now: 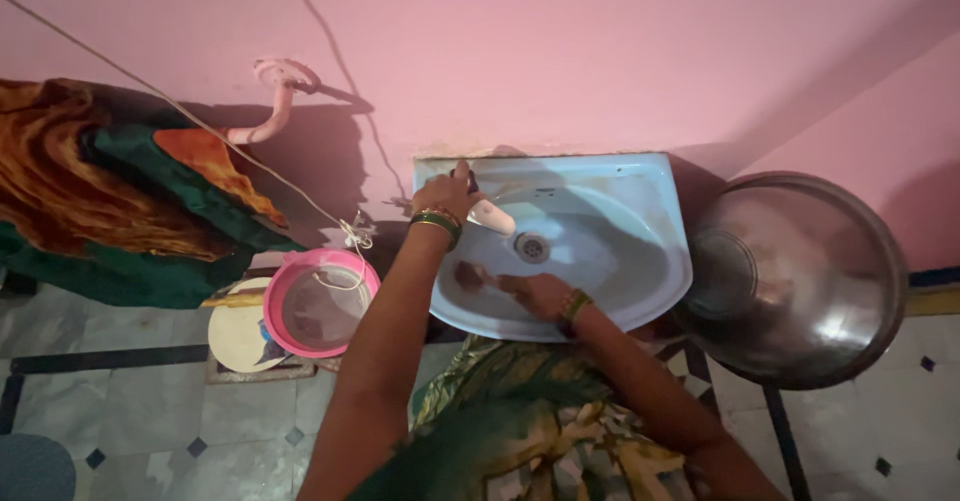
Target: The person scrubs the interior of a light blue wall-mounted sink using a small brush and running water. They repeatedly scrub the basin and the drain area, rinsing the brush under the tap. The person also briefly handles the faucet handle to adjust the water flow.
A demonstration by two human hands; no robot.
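Note:
A pale blue wall sink hangs on the pink wall, with a metal drain in its bowl. My left hand rests closed on the tap at the sink's back left, above a white spout. My right hand is inside the bowl near the front rim, gripping a small dark brown object that touches the basin. What the object is cannot be told. Both wrists wear green and gold bangles.
A large steel lid or pot stands right of the sink. A pink tub over a cream bucket sits left. Orange and green cloth hangs on a line. A pink pipe sticks from the wall. Tiled floor below.

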